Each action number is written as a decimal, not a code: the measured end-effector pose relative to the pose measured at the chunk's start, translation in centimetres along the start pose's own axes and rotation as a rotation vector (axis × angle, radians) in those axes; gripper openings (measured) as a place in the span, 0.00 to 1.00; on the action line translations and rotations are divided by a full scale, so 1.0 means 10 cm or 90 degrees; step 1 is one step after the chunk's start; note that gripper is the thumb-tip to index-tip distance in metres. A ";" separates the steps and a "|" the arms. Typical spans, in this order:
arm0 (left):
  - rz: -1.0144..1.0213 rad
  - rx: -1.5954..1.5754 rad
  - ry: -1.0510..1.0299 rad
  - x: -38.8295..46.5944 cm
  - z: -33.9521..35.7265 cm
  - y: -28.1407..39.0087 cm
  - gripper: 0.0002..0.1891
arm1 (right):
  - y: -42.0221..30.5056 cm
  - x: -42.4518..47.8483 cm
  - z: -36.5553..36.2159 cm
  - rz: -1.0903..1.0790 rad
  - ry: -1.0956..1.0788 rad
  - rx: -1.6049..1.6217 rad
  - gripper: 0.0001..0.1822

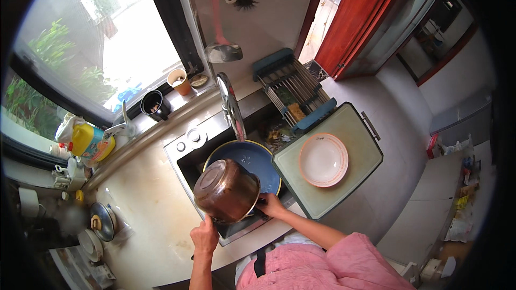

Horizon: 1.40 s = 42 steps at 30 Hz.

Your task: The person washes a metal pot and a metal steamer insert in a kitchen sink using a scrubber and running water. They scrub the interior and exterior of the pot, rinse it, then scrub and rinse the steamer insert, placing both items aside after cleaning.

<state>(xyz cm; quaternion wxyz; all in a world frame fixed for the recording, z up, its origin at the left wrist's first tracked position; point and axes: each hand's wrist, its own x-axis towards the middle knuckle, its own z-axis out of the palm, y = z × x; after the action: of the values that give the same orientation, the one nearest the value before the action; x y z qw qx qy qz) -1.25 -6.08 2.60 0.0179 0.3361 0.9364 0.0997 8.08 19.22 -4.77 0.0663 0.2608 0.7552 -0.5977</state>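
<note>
A brown-stained metal pot [227, 193] is tipped on its side over the sink, its base facing up and toward the window. My left hand [204, 235] grips it by the near left edge. On the other side my right hand [271, 206] holds the pot near its rim, by a dark part that looks like a handle. Behind and beneath the pot, a large blue basin with a yellow rim [258, 162] sits in the sink [186, 169]. The chrome faucet [231, 106] reaches over the basin's far edge. The inside of the pot is hidden.
A white bowl with an orange rim [323, 160] rests on a cutting board [360, 151] right of the basin. Beyond stands an extendable drain rack [296, 86] holding a sponge [296, 111]. A black mug [155, 105] and paper cup [179, 81] line the sill. A lidded pot [102, 221] sits left.
</note>
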 end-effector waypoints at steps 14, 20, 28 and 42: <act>0.075 -0.055 0.189 -0.27 0.01 -0.20 0.05 | -0.06 0.12 0.07 -0.191 0.092 -0.173 0.07; 0.045 -0.096 0.178 -0.43 0.05 -0.16 0.04 | -0.23 0.10 0.01 -0.172 0.060 -0.226 0.11; 0.028 -0.109 0.188 -0.57 0.04 -0.09 0.05 | -0.24 0.24 -0.25 -0.131 -0.025 -0.197 0.17; -0.273 -0.510 -0.007 -0.71 -0.24 0.33 0.02 | -1.11 1.46 -2.36 -0.050 0.238 0.033 0.29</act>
<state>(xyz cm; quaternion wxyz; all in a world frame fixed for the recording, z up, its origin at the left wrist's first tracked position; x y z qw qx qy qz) 6.10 -8.47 5.35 0.1718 0.1020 0.8724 0.4461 -4.70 44.32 5.41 -0.1052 0.3394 0.7481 -0.5604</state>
